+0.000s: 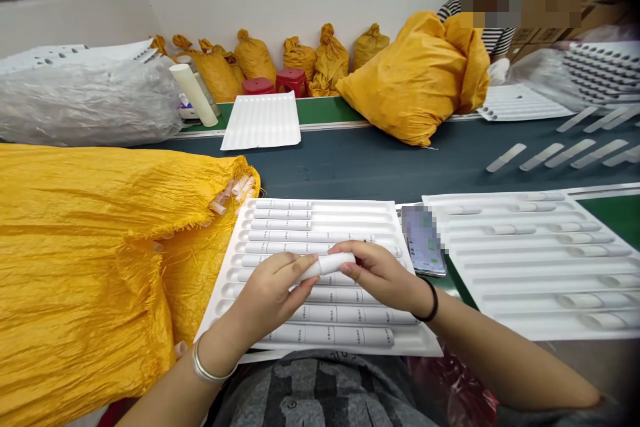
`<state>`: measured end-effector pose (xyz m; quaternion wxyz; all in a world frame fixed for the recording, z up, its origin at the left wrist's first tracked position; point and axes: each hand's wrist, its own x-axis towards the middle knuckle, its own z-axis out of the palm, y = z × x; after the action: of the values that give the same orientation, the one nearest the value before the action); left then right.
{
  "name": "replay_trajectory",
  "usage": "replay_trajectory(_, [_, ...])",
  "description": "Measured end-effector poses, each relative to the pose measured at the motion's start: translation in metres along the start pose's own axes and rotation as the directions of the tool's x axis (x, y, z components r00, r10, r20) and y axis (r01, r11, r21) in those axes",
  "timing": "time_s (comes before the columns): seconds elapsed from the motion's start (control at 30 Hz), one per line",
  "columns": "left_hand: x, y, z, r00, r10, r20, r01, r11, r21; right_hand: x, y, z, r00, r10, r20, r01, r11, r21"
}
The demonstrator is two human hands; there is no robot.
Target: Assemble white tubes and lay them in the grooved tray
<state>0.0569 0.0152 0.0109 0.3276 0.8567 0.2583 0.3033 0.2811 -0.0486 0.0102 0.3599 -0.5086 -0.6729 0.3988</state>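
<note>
My left hand (270, 293) and my right hand (380, 273) both pinch one small white tube (327, 265), held level just above a white moulded tray (420, 343). The tray's grooves hold several white printed tubes (330, 335) lying end to end in rows. The far-right ends of the upper grooves are bare. My left wrist wears silver bangles, my right a black band.
A big yellow woven sack (90, 267) with tubes spilling from its mouth lies left of the tray. A phone (424, 240) and a second white tray (545, 267) sit to the right. Beyond runs a dark conveyor belt (375, 160) with white pieces, more sacks and a seated person.
</note>
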Motion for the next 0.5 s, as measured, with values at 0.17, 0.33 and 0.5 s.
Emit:
replay_trajectory(0.17, [-0.004,-0.002,-0.001,0.999,0.043,0.014,-0.044,0.998,0.053,0.007,0.001,0.001,0.971,0.206,0.119,-0.235,0.913,0.333])
replay_trajectory(0.33, [0.003,0.004,-0.001,0.993,-0.119,0.008,0.119,0.983,-0.139,0.01,0.001,-0.001,0.956,0.238,0.173,-0.286,0.89,0.355])
replay_trajectory(0.5, [-0.003,0.001,0.01,0.99,-0.141,0.015,0.141,0.968,-0.206,0.0,0.002,0.012,0.971,0.193,0.144,-0.233,0.904,0.358])
